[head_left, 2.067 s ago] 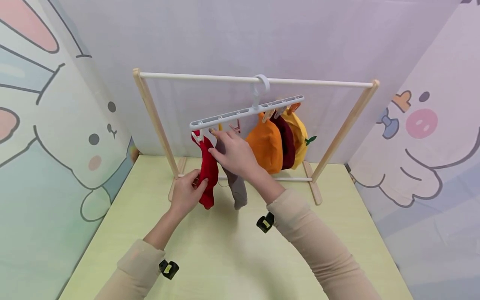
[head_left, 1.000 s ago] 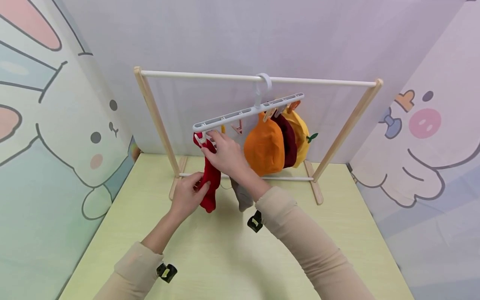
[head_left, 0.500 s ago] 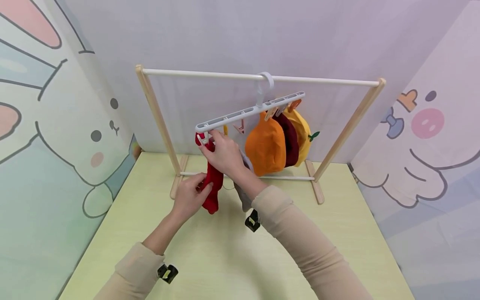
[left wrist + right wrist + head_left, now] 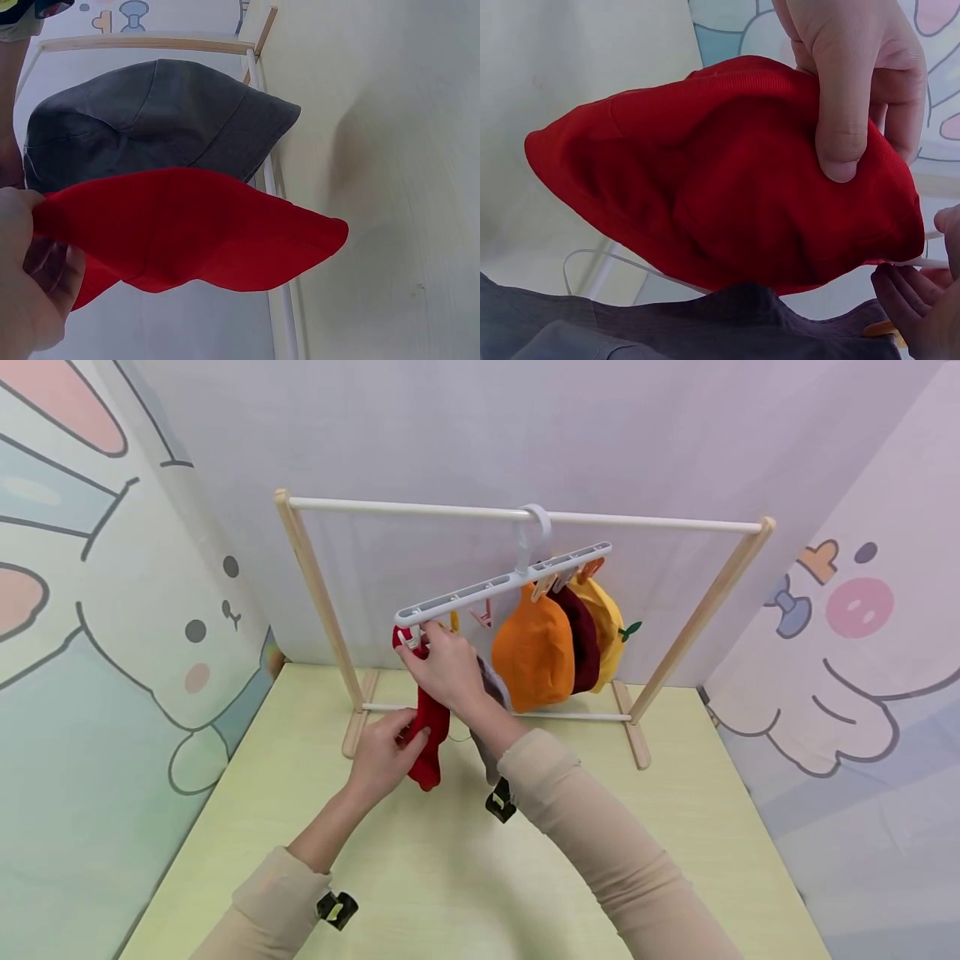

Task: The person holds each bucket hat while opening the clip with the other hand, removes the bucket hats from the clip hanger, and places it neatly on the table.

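Note:
My left hand (image 4: pixel 382 758) holds a red bucket hat (image 4: pixel 187 232) by its edge. In the right wrist view, the thumb lies on the hat's cloth with the other fingers behind. The hat's upper end is at a white clothespin (image 4: pixel 409 640) on the left end of the grey clip hanger (image 4: pixel 477 595). My right hand (image 4: pixel 450 670) pinches that clothespin, its thumb and forefinger at the clip just below the hanger bar. A grey bucket hat (image 4: pixel 150 112) hangs right behind the red one, largely covered by my right hand and forearm in the head view.
An orange hat (image 4: pixel 531 652), a maroon hat (image 4: pixel 583 635) and a yellow hat (image 4: pixel 609 627) hang on the hanger's right half. A pink clothespin (image 4: pixel 483 613) holds nothing. The hanger hooks over the white rail (image 4: pixel 645 521) of a wooden-legged rack on a pale table (image 4: pixel 420 877).
My right hand has moved from beside the yellow clip left to the white clothespin. My left hand, still holding the red hat, has shifted slightly right. The grey hat has swung a little.

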`<state>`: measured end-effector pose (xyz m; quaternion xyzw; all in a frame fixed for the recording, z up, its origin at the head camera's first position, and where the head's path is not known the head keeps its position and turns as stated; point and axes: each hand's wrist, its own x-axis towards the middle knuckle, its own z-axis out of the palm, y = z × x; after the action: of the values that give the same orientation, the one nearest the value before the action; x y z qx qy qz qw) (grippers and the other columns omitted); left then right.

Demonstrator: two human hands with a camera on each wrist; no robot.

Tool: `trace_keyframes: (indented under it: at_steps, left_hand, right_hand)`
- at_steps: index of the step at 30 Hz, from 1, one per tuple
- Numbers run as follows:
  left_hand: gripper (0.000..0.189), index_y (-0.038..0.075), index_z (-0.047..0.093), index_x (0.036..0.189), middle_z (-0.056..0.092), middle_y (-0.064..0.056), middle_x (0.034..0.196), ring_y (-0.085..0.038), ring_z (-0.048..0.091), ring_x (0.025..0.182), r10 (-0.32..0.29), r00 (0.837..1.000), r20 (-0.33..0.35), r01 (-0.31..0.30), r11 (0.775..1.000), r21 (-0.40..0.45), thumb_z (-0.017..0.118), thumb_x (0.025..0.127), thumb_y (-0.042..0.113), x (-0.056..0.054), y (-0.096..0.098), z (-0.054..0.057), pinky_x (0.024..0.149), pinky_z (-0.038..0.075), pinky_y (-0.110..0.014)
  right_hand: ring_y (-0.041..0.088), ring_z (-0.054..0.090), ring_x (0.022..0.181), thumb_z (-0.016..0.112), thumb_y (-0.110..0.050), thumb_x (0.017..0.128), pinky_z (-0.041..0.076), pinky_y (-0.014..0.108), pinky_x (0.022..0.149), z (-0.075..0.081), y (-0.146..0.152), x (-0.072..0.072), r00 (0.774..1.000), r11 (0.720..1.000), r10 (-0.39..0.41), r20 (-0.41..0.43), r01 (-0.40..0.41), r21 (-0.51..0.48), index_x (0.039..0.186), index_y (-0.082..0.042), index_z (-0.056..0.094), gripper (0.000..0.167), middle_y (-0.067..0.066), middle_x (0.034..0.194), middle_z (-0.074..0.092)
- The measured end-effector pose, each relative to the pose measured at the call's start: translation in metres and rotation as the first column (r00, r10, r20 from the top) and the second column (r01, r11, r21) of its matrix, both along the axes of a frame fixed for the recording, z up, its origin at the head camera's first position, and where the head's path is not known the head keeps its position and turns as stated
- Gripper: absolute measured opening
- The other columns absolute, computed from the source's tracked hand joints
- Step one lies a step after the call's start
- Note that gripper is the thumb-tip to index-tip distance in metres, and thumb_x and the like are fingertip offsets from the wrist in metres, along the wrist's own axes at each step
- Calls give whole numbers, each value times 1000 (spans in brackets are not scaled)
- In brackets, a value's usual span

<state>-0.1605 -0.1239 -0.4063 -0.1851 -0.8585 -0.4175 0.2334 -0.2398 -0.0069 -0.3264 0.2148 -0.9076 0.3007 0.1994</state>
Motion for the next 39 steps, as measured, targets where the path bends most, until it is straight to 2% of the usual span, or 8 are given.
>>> trace_keyframes:
  at_steps: [12, 20, 30, 39]
  left_hand:
    - [9, 6, 65, 90, 67, -5, 79, -12, 61, 64, 10, 1000, -4, -10, 1000, -23, 65, 81, 4, 2, 1, 2, 58, 52, -26]
    - [8, 6, 65, 88, 67, -4, 77, -11, 60, 63, 9, 1000, 3, -9, 1000, -14, 64, 81, 3, 2, 0, 1, 56, 51, -26]
    - [7, 7, 65, 88, 66, -4, 76, -11, 61, 63, 15, 1000, -3, -15, 999, -39, 64, 81, 4, 0, 0, 0, 55, 51, -23]
    - [8, 7, 66, 88, 67, -4, 76, -12, 61, 63, 18, 1000, -2, -18, 999, -51, 64, 81, 4, 0, 1, 1, 55, 51, -23]
  right_hand:
    - [12, 53, 54, 62, -38, 85, 42, 24, 52, 1, -6, 2, 997, 997, -78, -23, 78, -30, 87, -12, 60, 27, 0, 75, 66]
    - [11, 46, 48, 60, -38, 86, 37, 22, 46, 1, -7, 4, 995, 995, -98, -16, 98, -18, 80, -11, 57, 27, -2, 59, 51]
    - [12, 45, 47, 57, -36, 87, 37, 23, 46, 2, -7, 2, 992, 992, -122, -43, 123, 26, 69, -13, 54, 29, -3, 55, 49]
    - [12, 44, 46, 56, -36, 86, 36, 23, 45, 1, -6, 1, 990, 991, -131, -61, 131, -11, 64, -15, 52, 31, -4, 51, 45]
